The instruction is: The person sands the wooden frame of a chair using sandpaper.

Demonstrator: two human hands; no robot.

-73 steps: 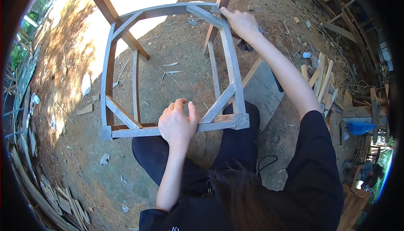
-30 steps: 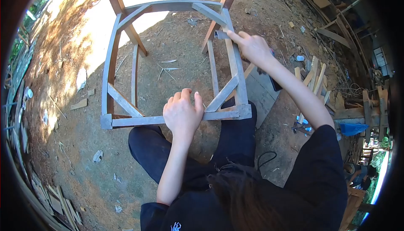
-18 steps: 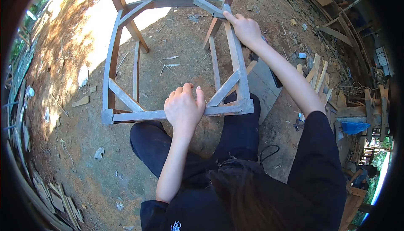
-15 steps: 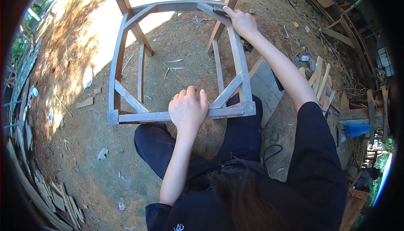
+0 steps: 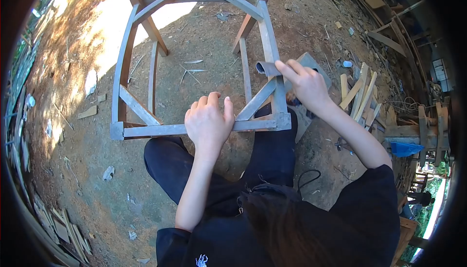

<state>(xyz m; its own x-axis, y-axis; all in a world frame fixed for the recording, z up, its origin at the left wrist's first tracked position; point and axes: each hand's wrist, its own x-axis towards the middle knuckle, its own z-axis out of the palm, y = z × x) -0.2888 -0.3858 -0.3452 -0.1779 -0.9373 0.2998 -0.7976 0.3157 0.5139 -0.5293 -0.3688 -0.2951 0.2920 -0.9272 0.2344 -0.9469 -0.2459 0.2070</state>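
A wooden chair frame (image 5: 125,65) without a seat stands before me, with diagonal braces at its corners. My left hand (image 5: 209,123) is wrapped over the middle of the near rail (image 5: 160,130); the thumb lies along the right. On the right rail, just above the near right brace (image 5: 258,100), my right hand (image 5: 306,84) presses a curled dark grey piece of sandpaper (image 5: 267,69) against the wood. The fingertips under the sheet are hidden. My knees are beneath the near edge of the frame.
Wood offcuts (image 5: 360,89) lie in a pile at the right, near a small white cup-like object (image 5: 347,64). A flat grey board (image 5: 307,61) is on the ground beside the frame. Further right is a blue plastic piece (image 5: 406,149). More wood strips (image 5: 70,233) lie lower left.
My right hand has slid the sandpaper along the right rail from the far corner towards me. My left hand keeps its grip on the near rail. The view has shifted slightly.
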